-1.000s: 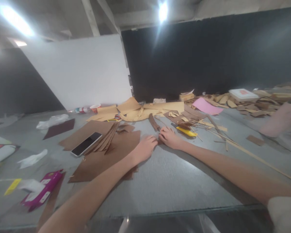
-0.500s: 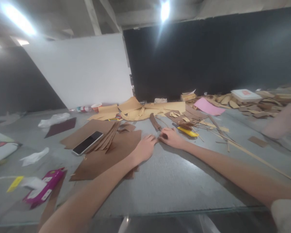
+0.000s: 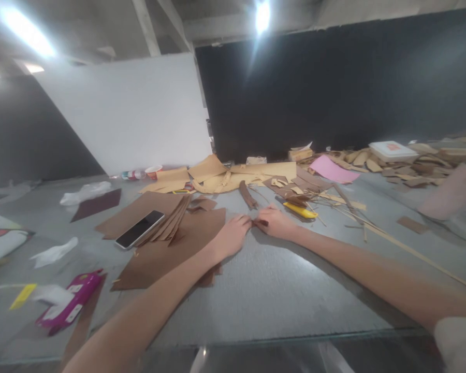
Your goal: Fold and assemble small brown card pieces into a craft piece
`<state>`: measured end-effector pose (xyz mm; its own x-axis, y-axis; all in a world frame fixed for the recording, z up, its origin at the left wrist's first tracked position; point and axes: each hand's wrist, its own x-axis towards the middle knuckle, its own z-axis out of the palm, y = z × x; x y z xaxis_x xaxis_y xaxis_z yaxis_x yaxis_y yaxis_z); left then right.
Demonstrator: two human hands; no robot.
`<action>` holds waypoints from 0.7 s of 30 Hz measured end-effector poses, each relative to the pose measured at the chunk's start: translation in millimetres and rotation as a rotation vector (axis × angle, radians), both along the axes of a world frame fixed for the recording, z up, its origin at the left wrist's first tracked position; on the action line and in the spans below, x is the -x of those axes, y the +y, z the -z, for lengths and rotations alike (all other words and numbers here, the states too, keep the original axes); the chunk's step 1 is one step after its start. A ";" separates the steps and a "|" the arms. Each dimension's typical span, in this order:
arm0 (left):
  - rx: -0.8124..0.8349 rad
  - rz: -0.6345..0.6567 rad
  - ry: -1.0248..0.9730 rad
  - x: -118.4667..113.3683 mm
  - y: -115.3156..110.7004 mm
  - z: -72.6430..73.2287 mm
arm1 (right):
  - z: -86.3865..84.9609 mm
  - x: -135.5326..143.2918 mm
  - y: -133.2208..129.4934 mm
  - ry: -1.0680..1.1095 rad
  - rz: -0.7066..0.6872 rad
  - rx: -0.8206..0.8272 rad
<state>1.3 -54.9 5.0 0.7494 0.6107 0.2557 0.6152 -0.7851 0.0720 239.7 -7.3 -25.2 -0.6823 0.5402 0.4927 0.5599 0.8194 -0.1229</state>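
Note:
My left hand (image 3: 233, 235) and my right hand (image 3: 276, 223) meet at the middle of the grey table, fingertips almost touching. The fingers of both are closed and bent down. Between the fingertips a small dark brown piece (image 3: 261, 223) shows, mostly hidden; its kind is too small to make out. Just beyond the hands lies a narrow stack of brown strips (image 3: 247, 196). Under my left wrist's far side spreads a large brown sheet (image 3: 178, 264). A yellow box cutter (image 3: 300, 210) rests to the right of my right hand.
A phone (image 3: 140, 229) sits on a pile of brown sheets (image 3: 120, 215) at left. Nearer is a purple power strip (image 3: 70, 303) with a white plug. Tan scraps (image 3: 217, 178), a pink sheet (image 3: 333, 169) and a white box (image 3: 393, 151) line the back. Thin strips (image 3: 407, 247) cross the right side.
Both hands stay in nearly the same place. The fingers of my right hand have shifted slightly around the small brown piece.

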 end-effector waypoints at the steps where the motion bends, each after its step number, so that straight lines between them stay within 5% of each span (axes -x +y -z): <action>1: 0.004 -0.002 0.001 -0.2 0.1 0.0 | -1.9 -0.3 -1.2 -0.013 -0.010 -0.007; 11: 0.000 0.029 -0.020 1.5 3.4 2.6 | -15.4 -8.0 2.2 -0.107 -0.144 0.020; 21: -0.049 0.064 0.085 1.4 10.2 0.1 | -21.4 -10.0 -6.6 -0.225 -0.101 -0.125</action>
